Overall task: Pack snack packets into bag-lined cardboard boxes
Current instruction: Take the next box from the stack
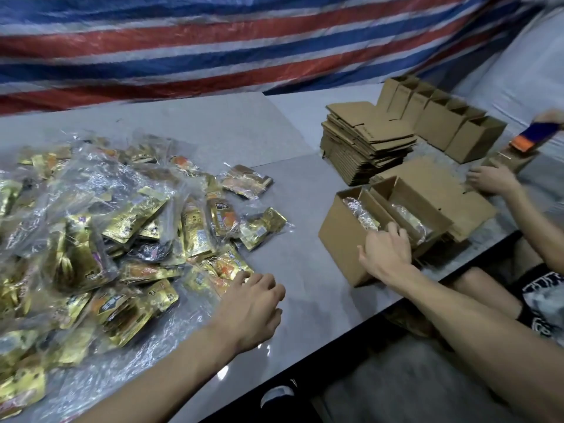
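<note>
- Gold foil packets [122, 233] in clear wrap are heaped across the left of the frame, and the left hand [250, 303] sits palm down at the heap's lower right edge
- Its fingers are loosely bent with the tips at the nearest packets, grasping nothing that I can see
- Best to pinch one packet by its body, not by the loose film, so that it lifts clear without dragging its neighbours
- Right of centre, the right hand [386, 251] hooks its fingers over the near rim of the box [345, 236], thumb against the outer wall
- That grip should steady the box and hold the flap back, keeping the mouth open
- Shiny wrapped contents show inside, so the next packet likely goes in upright beside them
- Upper right, another person's hand [491, 178] rests on a carton [506, 160], with flat cartons [366, 138] stacked beyond
</note>
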`<state>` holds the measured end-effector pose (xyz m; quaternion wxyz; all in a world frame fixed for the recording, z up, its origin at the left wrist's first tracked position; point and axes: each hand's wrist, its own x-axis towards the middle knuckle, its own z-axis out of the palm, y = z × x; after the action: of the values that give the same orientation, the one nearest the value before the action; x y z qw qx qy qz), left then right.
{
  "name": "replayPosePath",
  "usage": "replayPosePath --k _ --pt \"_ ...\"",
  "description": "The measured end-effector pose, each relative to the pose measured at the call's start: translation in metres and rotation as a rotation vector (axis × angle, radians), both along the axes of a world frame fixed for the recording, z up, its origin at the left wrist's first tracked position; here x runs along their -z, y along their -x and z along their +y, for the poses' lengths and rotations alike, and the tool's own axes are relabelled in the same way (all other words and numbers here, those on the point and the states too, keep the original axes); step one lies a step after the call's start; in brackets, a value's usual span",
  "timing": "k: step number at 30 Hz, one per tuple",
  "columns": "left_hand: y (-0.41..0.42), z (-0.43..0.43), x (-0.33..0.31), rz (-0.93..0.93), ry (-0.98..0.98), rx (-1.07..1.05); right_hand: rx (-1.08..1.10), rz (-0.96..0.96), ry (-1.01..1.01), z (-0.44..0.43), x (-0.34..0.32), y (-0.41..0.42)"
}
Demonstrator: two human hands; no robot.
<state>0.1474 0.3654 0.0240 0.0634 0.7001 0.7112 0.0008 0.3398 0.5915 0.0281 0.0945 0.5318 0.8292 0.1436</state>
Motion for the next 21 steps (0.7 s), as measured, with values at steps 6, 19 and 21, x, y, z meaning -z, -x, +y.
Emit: replayPosePath --k 6,19,21 --pt "0.008 0.011 -0.006 -0.011 -0.025 -0.040 0.100 0.104 0.110 0.014 0.003 -0.012" --pt "0.074 -0.044 -0.044 -0.006 -0.093 -0.239 -0.052 0.309 -0.070 -0.023 -0.006 0.040" --pt "0.101 -0.065 -0.057 -0.024 -0.135 -0.351 -0.165 0.460 -0.017 -0.051 -0.007 0.070"
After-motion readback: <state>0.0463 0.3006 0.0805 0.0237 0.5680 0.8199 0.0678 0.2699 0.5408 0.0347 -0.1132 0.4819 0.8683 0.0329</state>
